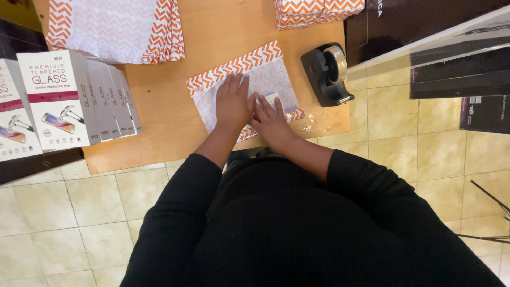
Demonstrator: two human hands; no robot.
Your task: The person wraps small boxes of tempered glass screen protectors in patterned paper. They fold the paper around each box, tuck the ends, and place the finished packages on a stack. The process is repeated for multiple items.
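Note:
A flat packet wrapped in white paper with orange zigzag edges (265, 74) lies on the wooden table (212, 32) near its front edge. My left hand (232, 102) rests flat on the packet, fingers spread. My right hand (271, 119) presses down on the packet beside it, fingertips on a small white strip (270, 99), which looks like tape or a label.
A black tape dispenser (328, 73) stands right of the packet. A row of upright white boxes (69, 101) is at the left. Sheets of zigzag paper (114, 26) lie at the back left, wrapped packets (316, 11) at the back. Dark boxes (441, 48) fill the right. Tiled floor below.

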